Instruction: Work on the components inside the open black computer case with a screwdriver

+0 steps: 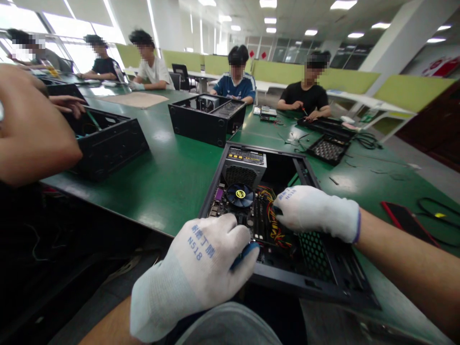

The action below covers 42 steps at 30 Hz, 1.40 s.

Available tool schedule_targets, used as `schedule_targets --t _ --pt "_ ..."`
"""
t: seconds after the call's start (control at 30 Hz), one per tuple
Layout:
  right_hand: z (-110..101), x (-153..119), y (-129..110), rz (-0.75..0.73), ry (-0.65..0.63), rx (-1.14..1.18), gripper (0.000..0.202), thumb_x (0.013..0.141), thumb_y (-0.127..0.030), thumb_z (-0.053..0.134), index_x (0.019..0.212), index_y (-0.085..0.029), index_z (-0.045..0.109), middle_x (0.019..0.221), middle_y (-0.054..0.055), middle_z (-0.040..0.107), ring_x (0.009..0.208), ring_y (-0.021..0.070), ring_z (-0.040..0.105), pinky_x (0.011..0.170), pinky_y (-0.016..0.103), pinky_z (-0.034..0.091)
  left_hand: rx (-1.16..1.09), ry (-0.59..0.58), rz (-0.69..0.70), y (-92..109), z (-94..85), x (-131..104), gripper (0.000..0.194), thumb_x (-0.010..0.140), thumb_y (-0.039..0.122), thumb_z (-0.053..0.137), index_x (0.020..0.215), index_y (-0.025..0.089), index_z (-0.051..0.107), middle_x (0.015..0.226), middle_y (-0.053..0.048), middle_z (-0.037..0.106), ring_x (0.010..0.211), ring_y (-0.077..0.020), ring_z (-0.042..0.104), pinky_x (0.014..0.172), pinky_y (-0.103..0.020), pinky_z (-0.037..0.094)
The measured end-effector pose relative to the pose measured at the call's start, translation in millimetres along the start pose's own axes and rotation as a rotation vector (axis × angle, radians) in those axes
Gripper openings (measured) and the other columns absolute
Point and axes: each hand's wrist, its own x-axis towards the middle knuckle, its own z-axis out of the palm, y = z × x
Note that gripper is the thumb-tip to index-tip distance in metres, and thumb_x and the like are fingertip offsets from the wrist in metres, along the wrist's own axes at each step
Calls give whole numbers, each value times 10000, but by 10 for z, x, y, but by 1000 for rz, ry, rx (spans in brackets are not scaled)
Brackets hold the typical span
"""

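Note:
An open black computer case (287, 277) lies on the green table in front of me. Inside are a power supply (244, 167), a round CPU fan (240, 194) on the motherboard, and a bundle of yellow, red and black cables (271, 215). My left hand (212, 254), in a white glove with blue fingertips, is over the near left edge of the case, thumb and fingers closed together above the motherboard. My right hand (305, 211), gloved alike, reaches in beside the cables with its fingers curled. What either hand pinches is hidden.
Another black case (204, 122) stands across the table, and one more (115, 139) at left beside a neighbour's arm (36, 129). A red-edged black panel (406, 220) and loose cords lie right. Several people sit around, one with a screwdriver (304, 110).

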Motion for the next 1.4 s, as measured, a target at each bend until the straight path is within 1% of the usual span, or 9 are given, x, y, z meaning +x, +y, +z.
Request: schedule_targets --t 0.1,0.27,0.47,0.6,0.77,0.97,1.07,1.17,1.4 --pt "5 -12 -5 -5 8 -34 264 920 -234 552 940 -161 805 995 161 791 933 327 762 748 377 547 -11 -10 -5 0 1 6 200 1026 362 509 897 235 593 884 -27 638 767 -221 641 650 -365 475" --pt "-13 29 45 77 116 23 328 959 -309 499 983 -160 791 973 166 792 908 315 761 760 381 547 -21 -13 -8 -3 -1 10 170 1024 340 510 914 240 593 902 -24 642 788 -235 652 664 -384 487" --pt "-27 86 124 63 82 67 339 925 -351 523 994 -144 783 1004 174 787 929 310 753 788 371 538 -18 -7 3 -4 10 11 176 1027 339 504 908 241 588 891 -24 628 781 -232 642 655 -379 471" --pt "-1 87 127 22 84 97 318 907 -352 528 946 -162 780 972 153 788 868 282 745 760 353 525 -13 20 6 1 11 6 170 1021 341 516 891 247 574 865 -10 615 721 -212 600 616 -362 421" --pt "5 64 144 50 134 142 318 894 -416 559 933 -176 764 931 135 784 835 270 741 728 340 515 -20 9 3 -5 14 -8 193 1032 365 501 896 245 567 871 -12 613 743 -213 598 635 -355 409" --pt "-71 49 240 131 284 31 251 855 -233 535 1007 -174 726 981 138 781 885 291 751 724 356 516 -13 39 5 -8 26 -9 185 1015 339 528 853 250 538 832 2 586 682 -201 553 594 -349 350" --pt "-89 125 297 176 323 -43 290 862 -223 523 1061 -158 724 1020 165 779 921 320 752 731 386 522 -7 49 5 -7 28 -4 176 1009 328 536 850 252 537 821 3 582 676 -201 552 590 -348 337" --pt "-77 259 345 196 267 -70 300 887 -220 518 1083 -154 736 1052 178 779 969 331 749 759 403 528 -7 39 9 -8 32 -5 158 1014 323 529 874 252 546 840 1 598 703 -205 573 607 -347 353" --pt "-74 576 520 206 220 -68 334 868 -218 614 1174 -159 734 1092 179 781 995 286 748 798 347 529 16 61 11 -4 48 -24 182 1011 320 538 843 251 530 804 8 573 672 -194 550 596 -349 330"
